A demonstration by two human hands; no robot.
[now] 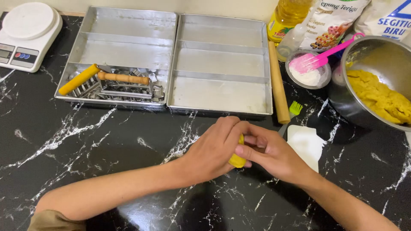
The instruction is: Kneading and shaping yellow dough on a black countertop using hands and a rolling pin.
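A yellow lump of dough (238, 160) is pressed between both of my hands over the black marbled counter (107, 145). My left hand (212, 149) cups it from the left, and my right hand (269, 152) closes on it from the right, fingers wrapped over the top. Most of the lump is hidden by my fingers. More yellow dough (381, 98) lies in a steel mixing bowl (376, 51) at the right.
Two metal baking trays (222, 98) stand at the back; the left one (124, 47) holds cutters with wooden and yellow handles. A rolling pin (278, 85), green brush (294, 109), white scraper (306, 143), flour bowl with pink spatula (308, 70), oil bottle, flour bags and a kitchen scale (28, 34) surround them.
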